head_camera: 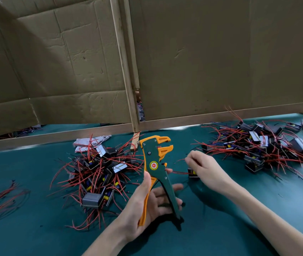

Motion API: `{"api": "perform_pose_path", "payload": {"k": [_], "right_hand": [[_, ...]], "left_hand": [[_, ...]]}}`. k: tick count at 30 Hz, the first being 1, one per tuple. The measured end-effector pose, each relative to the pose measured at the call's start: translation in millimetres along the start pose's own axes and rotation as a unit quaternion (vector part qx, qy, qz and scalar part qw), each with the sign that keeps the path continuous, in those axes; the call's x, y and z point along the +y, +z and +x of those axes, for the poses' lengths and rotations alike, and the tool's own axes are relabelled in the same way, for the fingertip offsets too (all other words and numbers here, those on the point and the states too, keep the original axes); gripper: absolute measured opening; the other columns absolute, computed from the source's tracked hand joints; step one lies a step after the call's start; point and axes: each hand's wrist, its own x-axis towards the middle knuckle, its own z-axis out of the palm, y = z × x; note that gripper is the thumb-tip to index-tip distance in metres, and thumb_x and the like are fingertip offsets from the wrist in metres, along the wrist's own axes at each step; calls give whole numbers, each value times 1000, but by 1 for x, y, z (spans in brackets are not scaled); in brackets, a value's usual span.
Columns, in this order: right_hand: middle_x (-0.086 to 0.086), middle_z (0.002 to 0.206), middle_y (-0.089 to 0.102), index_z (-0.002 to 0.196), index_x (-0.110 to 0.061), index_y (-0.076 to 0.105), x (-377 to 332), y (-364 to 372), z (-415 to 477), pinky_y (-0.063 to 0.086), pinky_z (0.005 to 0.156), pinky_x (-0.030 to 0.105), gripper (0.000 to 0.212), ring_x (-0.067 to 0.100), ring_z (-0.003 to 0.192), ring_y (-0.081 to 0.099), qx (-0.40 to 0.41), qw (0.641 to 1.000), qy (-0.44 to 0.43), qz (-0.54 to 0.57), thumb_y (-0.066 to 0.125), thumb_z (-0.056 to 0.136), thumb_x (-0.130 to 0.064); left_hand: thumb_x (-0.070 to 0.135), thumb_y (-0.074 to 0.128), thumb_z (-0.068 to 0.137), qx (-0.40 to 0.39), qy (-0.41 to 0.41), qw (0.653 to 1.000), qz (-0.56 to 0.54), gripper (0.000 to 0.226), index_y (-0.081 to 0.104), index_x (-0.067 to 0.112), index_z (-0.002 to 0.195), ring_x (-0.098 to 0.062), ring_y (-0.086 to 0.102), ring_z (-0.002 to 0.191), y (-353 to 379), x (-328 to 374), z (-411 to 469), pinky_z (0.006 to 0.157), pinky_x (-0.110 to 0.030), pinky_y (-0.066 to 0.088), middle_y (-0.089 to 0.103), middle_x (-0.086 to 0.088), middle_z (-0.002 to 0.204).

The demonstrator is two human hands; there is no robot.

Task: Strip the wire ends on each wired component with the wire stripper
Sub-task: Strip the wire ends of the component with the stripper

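Above the tabletop (pixel 36 183), my left hand (pixel 151 199) curls round the wire stripper (pixel 153 160); my right hand (pixel 205 170) pinches the red wire (pixel 181 160) of a component (pixel 192 173). The wire is likely limp and light: hold near its end.

A dark teal matted surface (pixel 28 233) fills the lower half of the view. Along its far edge stands a partition: a creased brown left cardboard panel (pixel 54 61) and a smoother right cardboard panel (pixel 221 52), framed by pale wooden slats (pixel 124 61), with a low wooden rail (pixel 54 136) at the foot. A narrow gap (pixel 140 108) opens between the panels low down. A pale patch of light (pixel 184 128) lies on the surface beside the rail.
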Motion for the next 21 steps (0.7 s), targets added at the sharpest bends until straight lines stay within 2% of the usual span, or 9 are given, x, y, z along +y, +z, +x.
{"api": "perform_pose_path", "payload": {"k": [3,5,8,11,15,19,21], "right_hand": [[-8,62,43,72,-18,48,-4,1,-2,32,55,19,27,4,56,33,-24,999,-10,28,50,99,-20],[-8,58,41,75,-17,49,-6,2,-5,31,53,20,25,6,54,32,-45,999,-21,8,50,99,-22],[-4,57,46,80,-12,50,-7,6,-8,32,55,23,24,11,55,35,-67,995,-51,-50,48,100,-24],[0,66,63,82,-14,50,-8,8,-9,41,63,27,22,13,61,50,-72,996,-32,-52,45,101,-24],[5,69,68,78,-8,51,-13,7,-8,49,67,29,25,16,63,58,-86,991,-9,99,45,101,-15],[-2,58,55,70,-11,49,-14,3,-8,40,56,18,30,9,53,47,-94,971,21,218,46,100,-6],[-6,55,45,66,-12,45,-15,0,-6,38,59,23,31,9,50,38,-92,957,35,274,48,97,-6]], "left_hand": [[66,32,84,7,-1,1000,2,67,52,20,128,-33,64,88,-1,0,0,87,-46,52,66,-21,102],[67,37,83,8,4,1000,-8,68,55,18,126,-36,62,89,0,-2,0,94,-51,49,63,-21,94],[73,46,76,-22,23,999,-17,71,60,23,123,-37,61,102,0,0,-1,99,-47,46,65,-20,95],[74,48,78,-65,40,997,-10,67,59,26,124,-39,61,109,-2,3,-1,100,-46,45,66,-18,99],[74,42,79,-24,26,999,4,73,59,18,123,-36,64,89,-5,-1,2,90,-51,49,63,-22,93],[70,36,76,19,-12,1000,15,78,61,10,120,-35,64,80,-10,-2,4,77,-46,53,63,-26,90],[70,35,75,27,-23,999,19,79,62,11,120,-36,64,81,-12,-1,4,75,-45,53,62,-27,90]]}}
